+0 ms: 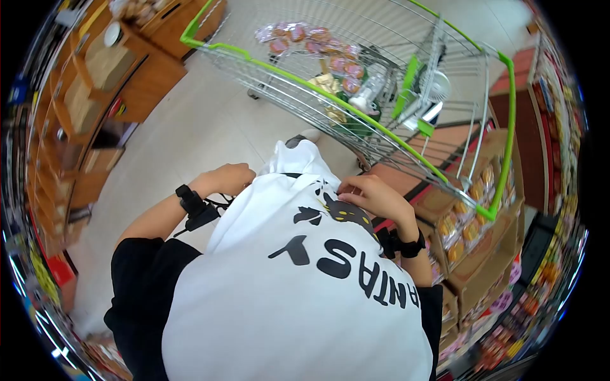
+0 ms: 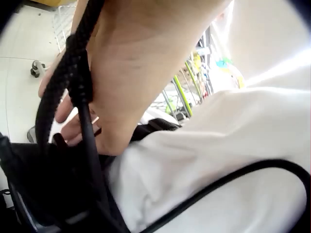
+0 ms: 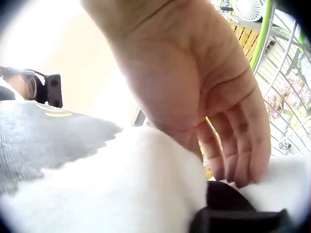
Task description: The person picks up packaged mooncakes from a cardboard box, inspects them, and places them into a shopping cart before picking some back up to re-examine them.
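My left hand (image 1: 232, 179) is at the left side of the white T-shirt (image 1: 286, 305), at waist height, with its fingers loosely curled. In the left wrist view its thumb side lies close to the white cloth, and a black strap (image 2: 85, 92) crosses in front of the fingers. My right hand (image 1: 378, 198) rests at the other side of the shirt's front, its fingertips on the printed cloth. The right wrist view shows those fingers (image 3: 238, 145) hanging down, gently bent, while a fold of white cloth hides the thumb.
A green-rimmed wire shopping cart (image 1: 305, 79) stands ahead, holding packaged buns (image 1: 298, 35), a clear bottle (image 1: 368, 92) and a white fan-like disc (image 1: 438, 86). Cardboard boxes of wrapped buns (image 1: 470, 228) stand at right. Wooden shelving (image 1: 136, 70) lines the left, beside pale floor tiles.
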{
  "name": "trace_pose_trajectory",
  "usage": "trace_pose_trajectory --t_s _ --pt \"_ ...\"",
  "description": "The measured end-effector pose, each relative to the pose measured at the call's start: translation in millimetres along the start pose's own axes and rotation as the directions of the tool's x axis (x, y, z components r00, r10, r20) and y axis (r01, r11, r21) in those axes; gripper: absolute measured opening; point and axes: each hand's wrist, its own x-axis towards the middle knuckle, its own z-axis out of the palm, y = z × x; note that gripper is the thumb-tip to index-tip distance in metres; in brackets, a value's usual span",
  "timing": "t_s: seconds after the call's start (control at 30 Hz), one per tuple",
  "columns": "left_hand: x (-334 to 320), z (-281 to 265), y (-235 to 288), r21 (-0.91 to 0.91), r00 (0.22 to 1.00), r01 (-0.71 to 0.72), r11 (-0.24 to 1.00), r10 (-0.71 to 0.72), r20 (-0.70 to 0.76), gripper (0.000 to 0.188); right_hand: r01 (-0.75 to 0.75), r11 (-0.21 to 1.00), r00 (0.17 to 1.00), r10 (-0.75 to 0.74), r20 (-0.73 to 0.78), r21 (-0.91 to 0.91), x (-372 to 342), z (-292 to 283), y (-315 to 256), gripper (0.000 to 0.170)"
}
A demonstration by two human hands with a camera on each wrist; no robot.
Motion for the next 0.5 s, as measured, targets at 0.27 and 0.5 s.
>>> trace_pose_trajectory --t_s 0.27,0.5 --pt "-55.1 156.0 -177.7 -0.937 0.802 -0.190 -0.294 -0.597 0.025 0.042 -0.069 0.992 0.997 0.066 0.029 0.103 19.4 -11.0 -2.2 0.014" --pt "-59.9 237.5 60.0 -0.856 0.957 0.073 0.511 0.205 0.205 0.033 -0.052 0.986 0.996 0.063 -0.065 0.158 21.6 -9.6 7.1 0.014"
